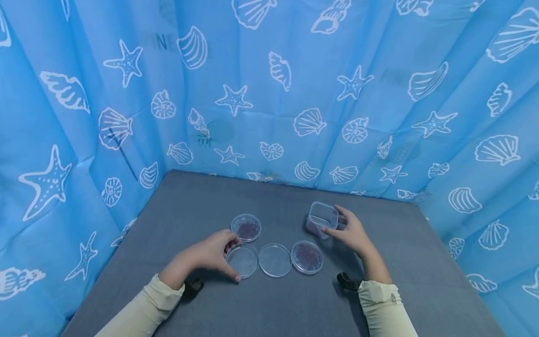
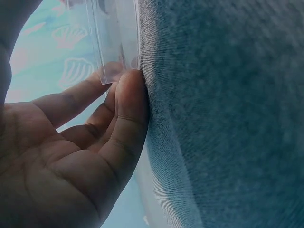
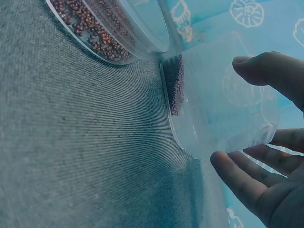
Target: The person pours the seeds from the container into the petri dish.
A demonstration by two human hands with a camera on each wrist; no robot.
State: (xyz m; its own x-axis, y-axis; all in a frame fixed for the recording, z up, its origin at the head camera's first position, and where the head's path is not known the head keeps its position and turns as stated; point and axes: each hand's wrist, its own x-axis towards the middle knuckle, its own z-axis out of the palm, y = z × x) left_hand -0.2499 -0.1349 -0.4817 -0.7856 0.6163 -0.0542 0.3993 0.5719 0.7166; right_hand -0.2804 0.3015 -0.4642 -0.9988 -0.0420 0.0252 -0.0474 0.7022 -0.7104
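My left hand (image 1: 212,255) holds the leftmost clear petri dish (image 1: 243,262) on the grey cloth, thumb at its near edge and fingers at the far edge. In the left wrist view, the fingertips (image 2: 130,88) meet the dish's clear side wall (image 2: 126,38). My right hand (image 1: 351,234) grips a clear, squarish plastic container (image 1: 323,214), thumb on one side and fingers on the other. Dark reddish grains (image 3: 175,88) lie gathered toward one side of its bottom, as the right wrist view shows.
Beside the held dish lies another clear petri dish (image 1: 275,261). To its right sits a petri dish of red-brown grains (image 1: 307,257); a similar grain-filled dish (image 1: 246,228) stands behind the left hand. A blue shell-print curtain (image 1: 269,93) borders the grey table (image 1: 269,309).
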